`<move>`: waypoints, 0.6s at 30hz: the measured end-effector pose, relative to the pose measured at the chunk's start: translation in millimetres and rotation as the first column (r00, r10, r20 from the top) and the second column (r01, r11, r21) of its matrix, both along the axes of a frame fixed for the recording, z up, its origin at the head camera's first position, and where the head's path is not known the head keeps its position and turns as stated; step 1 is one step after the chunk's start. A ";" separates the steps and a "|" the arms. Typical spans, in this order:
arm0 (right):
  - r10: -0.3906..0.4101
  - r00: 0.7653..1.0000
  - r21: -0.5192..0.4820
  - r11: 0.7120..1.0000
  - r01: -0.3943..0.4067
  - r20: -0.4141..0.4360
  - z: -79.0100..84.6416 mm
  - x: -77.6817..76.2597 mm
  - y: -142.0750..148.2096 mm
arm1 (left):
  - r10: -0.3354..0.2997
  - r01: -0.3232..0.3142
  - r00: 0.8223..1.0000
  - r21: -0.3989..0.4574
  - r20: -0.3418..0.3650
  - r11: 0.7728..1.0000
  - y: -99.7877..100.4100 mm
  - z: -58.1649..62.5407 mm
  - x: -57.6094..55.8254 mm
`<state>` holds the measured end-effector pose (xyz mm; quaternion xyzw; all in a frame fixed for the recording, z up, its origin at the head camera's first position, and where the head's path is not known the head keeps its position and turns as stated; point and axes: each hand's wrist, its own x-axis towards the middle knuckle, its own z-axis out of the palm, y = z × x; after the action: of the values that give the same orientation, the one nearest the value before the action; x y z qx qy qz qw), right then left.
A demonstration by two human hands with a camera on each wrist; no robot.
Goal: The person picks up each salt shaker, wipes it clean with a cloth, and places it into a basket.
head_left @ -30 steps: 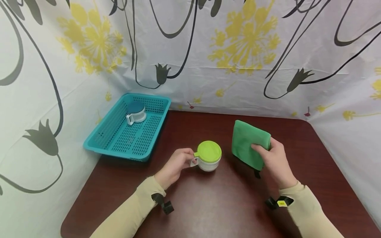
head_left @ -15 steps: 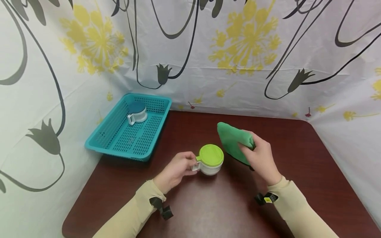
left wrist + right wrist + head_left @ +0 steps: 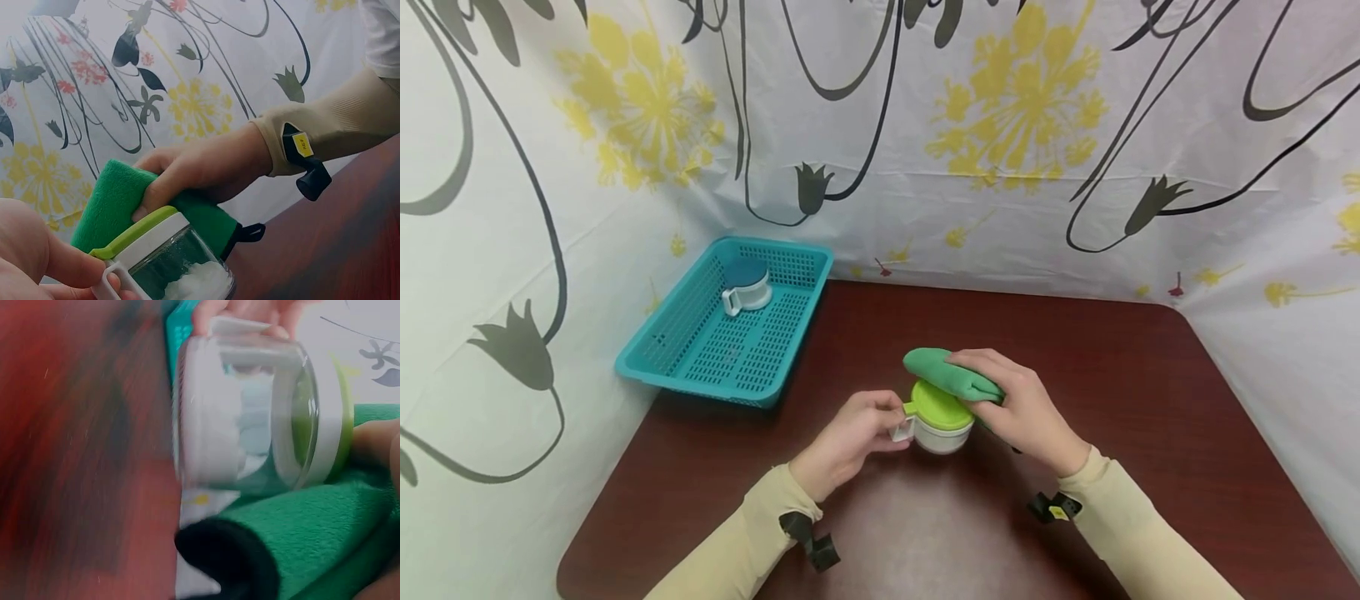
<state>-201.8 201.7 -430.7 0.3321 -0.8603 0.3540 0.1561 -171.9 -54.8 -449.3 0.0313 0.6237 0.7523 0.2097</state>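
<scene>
My left hand (image 3: pixel 853 435) pinches the white handle of a clear seasoning jar (image 3: pixel 942 439) with a lime-green lid (image 3: pixel 942 410). White contents show through the glass (image 3: pixel 199 280) in the left wrist view. In my right hand (image 3: pixel 1028 414) is a folded green cloth (image 3: pixel 946 372), gripped between thumb and fingers. It lies over the far right part of the lid and hangs down along the jar's side. A black loop (image 3: pixel 252 232) sticks out from the cloth's edge. The right wrist view has the jar (image 3: pixel 250 419) close up, with the cloth (image 3: pixel 319 519) against it.
A turquoise plastic basket (image 3: pixel 688 385) stands at the back left of the dark red-brown table (image 3: pixel 1112 375). Inside it sits another handled jar (image 3: pixel 747 283) with a blue lid. A flower-patterned white sheet (image 3: pixel 880 108) hangs behind and beside the table.
My right hand has brought the cloth leftward and onto the jar's lid. The left hand, still on the handle, has moved the jar slightly right and nearer.
</scene>
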 end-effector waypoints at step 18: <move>0.143 0.955 0.170 0.980 -0.101 -0.260 1.9 16.1 -28.8 | 0.059 -0.060 0.998 0.026 0.035 0.998 8.2 -3.9 7.3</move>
<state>-185.7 172.8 -428.8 0.4411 -0.8334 0.2465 0.2239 -164.6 -46.7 -453.2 0.0024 0.6104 0.7671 0.1973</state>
